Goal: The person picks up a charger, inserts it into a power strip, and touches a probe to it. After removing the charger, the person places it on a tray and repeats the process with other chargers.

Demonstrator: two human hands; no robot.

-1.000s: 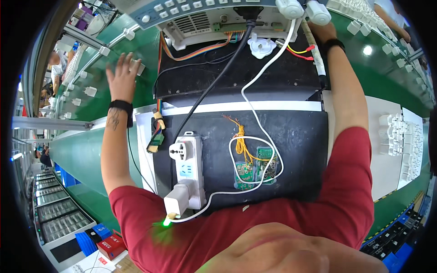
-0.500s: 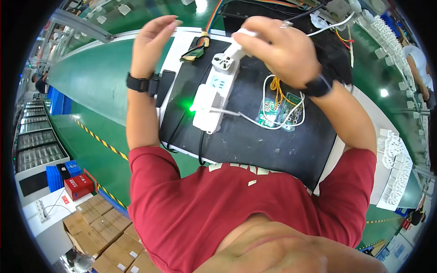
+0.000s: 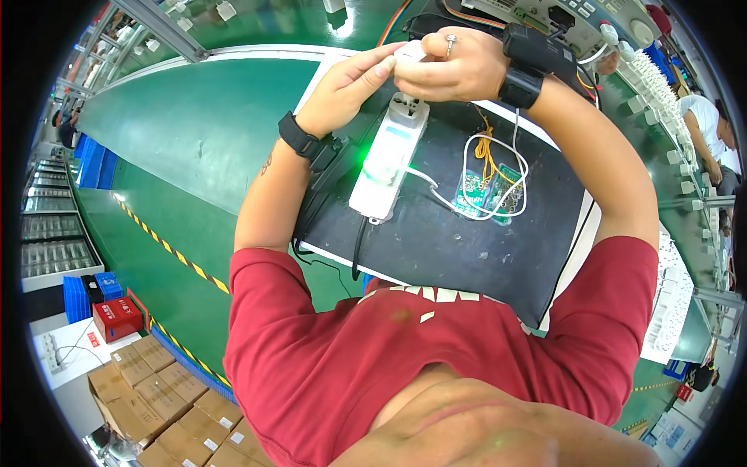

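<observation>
- The left hand (image 3: 348, 87) is beyond the far end of the power strip, a little to its left; the thumb and the fingers are pinching the left side of the small white block.
- The power strip (image 3: 380, 204) lies on the black table (image 3: 467, 253), and its long axis goes from the near left to the far right. A green light shines at its left side, and a black cable (image 3: 359, 253) leaves its near end.
- The small white block (image 3: 410, 52) is held beyond the far end of the power strip, between both hands. One face is turned upward; the fingers cover most of it, so I cannot tell the direction of its long axis. The part which I can see is plain, white and smooth, with softly rounded edges.
- The right hand (image 3: 465, 66) is beyond the power strip, to the right of its far end; its fingers are curled and close on the right side of the same block.
- Two green circuit boards (image 3: 471, 196) lie side by side to the right of the power strip, with yellow-orange wires (image 3: 485, 148) and a white cable (image 3: 436, 191) looped over them.
</observation>
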